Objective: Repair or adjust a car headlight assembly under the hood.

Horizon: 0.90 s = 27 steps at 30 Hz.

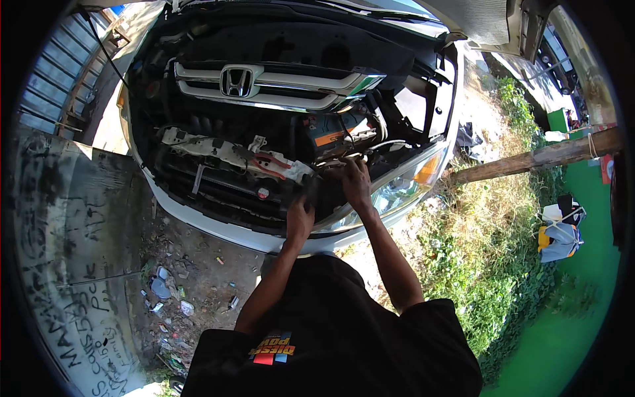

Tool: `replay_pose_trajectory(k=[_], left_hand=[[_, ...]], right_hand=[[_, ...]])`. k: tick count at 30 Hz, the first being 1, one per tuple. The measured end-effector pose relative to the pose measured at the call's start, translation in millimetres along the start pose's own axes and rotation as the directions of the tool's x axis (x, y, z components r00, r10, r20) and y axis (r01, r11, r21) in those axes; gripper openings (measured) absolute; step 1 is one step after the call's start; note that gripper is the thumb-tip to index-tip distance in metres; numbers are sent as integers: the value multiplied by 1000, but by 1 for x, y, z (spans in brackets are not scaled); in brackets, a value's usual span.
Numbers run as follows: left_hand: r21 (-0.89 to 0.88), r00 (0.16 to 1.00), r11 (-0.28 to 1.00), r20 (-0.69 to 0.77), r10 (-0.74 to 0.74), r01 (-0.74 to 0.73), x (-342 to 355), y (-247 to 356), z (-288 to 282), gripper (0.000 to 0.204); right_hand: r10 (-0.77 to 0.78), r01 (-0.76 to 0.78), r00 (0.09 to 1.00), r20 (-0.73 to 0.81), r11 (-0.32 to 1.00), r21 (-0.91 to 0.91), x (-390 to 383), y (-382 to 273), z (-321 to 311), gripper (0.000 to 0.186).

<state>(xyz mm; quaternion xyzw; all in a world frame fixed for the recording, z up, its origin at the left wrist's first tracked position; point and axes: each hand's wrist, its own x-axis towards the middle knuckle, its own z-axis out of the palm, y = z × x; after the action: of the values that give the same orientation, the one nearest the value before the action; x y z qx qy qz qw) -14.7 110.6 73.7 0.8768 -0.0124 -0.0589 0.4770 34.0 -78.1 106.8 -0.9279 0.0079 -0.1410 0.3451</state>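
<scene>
At the front of a white car's open engine bay, my left hand (300, 217) is closed on a dark piece I cannot make out, just below the end of the pale metal crossbar (205, 149). My right hand (357, 185) reaches higher, fingers curled at dark fittings below the battery (334, 132); what they hold is hidden. Beside that hand is the clear headlight (397, 195) with an amber corner. Above, a chrome grille (278, 86) lies across the back of the bay.
Weeds (476, 251) and scattered litter (160, 288) cover the ground. A wooden pole (509, 165) juts in from the right, near a green panel (582, 284) with items hung on it. A painted wall (73, 218) stands left. The raised hood (483, 26) is overhead.
</scene>
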Motion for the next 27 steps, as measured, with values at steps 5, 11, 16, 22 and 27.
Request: replay_pose_trajectory(k=[5, 11, 16, 22, 27], left_hand=[[187, 987, 977, 145, 74, -101, 13, -6, -8, 27], [605, 897, 663, 294, 330, -442, 29, -31, 47, 16], [615, 915, 681, 323, 242, -397, 33, -36, 66, 16], [487, 887, 834, 461, 8, -260, 57, -32, 54, 14], [17, 897, 953, 343, 277, -301, 42, -54, 28, 31]], right_hand=[[400, -324, 890, -219, 893, 313, -71, -11, -39, 18], [631, -525, 766, -119, 722, 450, -164, -18, -33, 20], [684, -558, 722, -105, 665, 497, -177, -57, -19, 20], [604, -479, 781, -157, 741, 470, -130, -107, 6, 19], [183, -177, 979, -92, 982, 64, -34, -149, 32, 43]])
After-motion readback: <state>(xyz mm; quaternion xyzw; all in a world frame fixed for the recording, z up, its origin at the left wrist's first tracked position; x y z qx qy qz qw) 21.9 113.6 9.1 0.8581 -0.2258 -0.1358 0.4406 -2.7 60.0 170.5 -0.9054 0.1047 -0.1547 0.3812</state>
